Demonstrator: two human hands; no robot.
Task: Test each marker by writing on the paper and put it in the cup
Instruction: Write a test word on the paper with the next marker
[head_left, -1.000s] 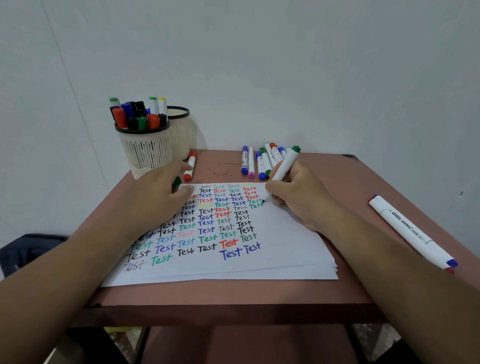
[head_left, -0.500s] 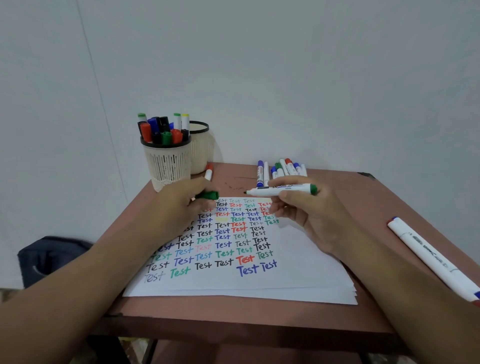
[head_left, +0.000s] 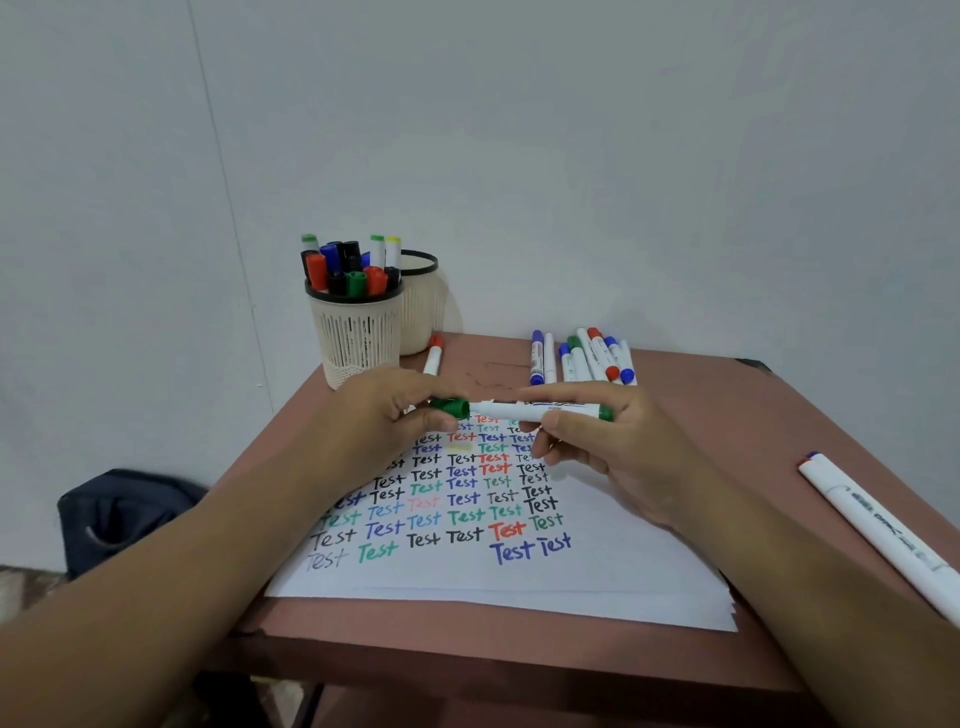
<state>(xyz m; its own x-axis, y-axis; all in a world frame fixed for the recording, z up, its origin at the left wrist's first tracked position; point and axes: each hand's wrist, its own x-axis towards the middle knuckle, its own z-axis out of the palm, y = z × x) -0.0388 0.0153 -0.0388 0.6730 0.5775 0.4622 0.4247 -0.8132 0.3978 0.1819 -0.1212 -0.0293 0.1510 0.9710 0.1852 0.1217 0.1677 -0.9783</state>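
My right hand (head_left: 597, 447) holds a white marker with a green end (head_left: 540, 409) level above the paper (head_left: 597, 571). My left hand (head_left: 379, 421) pinches its green cap (head_left: 450, 406), which meets the marker's tip. The paper is covered with rows of the word "Test" in several colours. A cream slotted cup (head_left: 358, 338) full of markers stands at the table's back left. A bunch of loose markers (head_left: 587, 356) lies at the back middle.
A second cream cup (head_left: 423, 306) stands behind the full one, with a red-capped marker (head_left: 432, 356) lying beside it. A long white marker (head_left: 883, 535) lies at the table's right edge. A dark bag (head_left: 124, 514) sits on the floor to the left. The wall is close behind.
My right hand lifted the green marker off the paper and turned it level. My left hand brought the green cap up to its tip. The camera view tilted upward.
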